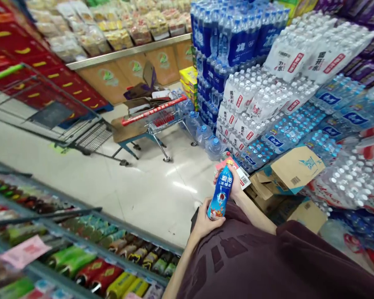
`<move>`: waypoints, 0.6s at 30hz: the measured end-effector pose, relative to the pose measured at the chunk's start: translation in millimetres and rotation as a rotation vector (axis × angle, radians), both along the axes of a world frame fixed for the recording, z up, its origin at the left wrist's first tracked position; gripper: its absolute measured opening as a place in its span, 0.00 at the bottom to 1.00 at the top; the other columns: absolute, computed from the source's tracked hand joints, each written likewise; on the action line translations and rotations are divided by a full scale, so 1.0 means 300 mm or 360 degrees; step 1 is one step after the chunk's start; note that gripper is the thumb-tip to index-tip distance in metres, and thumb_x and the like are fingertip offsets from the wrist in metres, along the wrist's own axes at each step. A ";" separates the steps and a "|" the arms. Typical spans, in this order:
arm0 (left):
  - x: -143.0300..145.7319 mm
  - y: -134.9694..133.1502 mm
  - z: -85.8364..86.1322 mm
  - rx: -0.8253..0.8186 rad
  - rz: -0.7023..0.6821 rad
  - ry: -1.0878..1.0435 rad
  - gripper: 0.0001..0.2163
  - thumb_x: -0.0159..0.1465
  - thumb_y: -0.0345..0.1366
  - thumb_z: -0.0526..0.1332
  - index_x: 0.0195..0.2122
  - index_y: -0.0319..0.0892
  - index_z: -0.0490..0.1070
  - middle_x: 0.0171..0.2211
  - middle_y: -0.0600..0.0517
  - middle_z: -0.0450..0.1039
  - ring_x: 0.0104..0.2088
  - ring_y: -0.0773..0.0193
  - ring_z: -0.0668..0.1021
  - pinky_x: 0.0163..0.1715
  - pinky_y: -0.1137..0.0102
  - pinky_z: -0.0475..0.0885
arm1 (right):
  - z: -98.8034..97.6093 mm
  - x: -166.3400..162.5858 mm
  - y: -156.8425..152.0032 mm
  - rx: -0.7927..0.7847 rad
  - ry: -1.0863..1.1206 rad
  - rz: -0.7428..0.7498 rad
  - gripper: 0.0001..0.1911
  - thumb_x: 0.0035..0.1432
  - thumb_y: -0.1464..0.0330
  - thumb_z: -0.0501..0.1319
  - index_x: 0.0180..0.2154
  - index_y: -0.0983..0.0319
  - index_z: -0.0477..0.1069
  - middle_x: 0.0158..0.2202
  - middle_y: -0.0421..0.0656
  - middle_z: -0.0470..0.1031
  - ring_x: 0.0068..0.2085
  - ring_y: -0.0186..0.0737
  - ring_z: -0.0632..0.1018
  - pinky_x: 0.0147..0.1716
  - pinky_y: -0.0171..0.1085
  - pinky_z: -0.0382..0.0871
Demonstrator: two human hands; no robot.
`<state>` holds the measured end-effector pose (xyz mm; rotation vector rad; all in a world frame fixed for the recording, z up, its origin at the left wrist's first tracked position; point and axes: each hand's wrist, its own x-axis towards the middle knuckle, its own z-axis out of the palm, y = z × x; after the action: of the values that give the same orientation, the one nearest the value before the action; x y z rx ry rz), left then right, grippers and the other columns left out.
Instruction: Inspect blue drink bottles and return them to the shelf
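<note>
A blue bottle of iced coffee (220,195) with a yellow cap is held tilted in front of my dark maroon top, its label facing me. My left hand (206,220) is closed around the lower end of the bottle, thumb near the base. Higher up, my right hand (236,182) grips it near the neck, with fingertips showing on the far side. Just behind the cap is a red and white price sign (241,176), partly covered by the bottle and my right hand.
Stacked water packs (252,104) rise ahead and to the right, with opened cardboard boxes (296,170) beside me. A red-handled shopping cart (156,112) and a dark metal cart (90,133) stand across the aisle floor (162,187). Drink shelves (112,253) line the lower left.
</note>
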<state>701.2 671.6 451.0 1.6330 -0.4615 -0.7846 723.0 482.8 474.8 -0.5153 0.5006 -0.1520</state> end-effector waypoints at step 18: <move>0.366 -0.304 -0.020 0.0106 -0.0809 -0.0043 0.29 0.49 0.42 0.72 0.46 0.44 0.58 0.41 0.50 0.69 0.39 0.59 0.75 0.41 0.64 0.71 | 0.015 0.135 -0.265 -0.0176 0.0150 -0.0524 0.19 0.55 0.51 0.63 0.32 0.62 0.72 0.23 0.42 0.79 0.20 0.38 0.78 0.21 0.36 0.75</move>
<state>811.1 580.3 444.9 1.6066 -0.8984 -1.1621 763.5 403.3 479.3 -0.5470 0.6702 -0.4741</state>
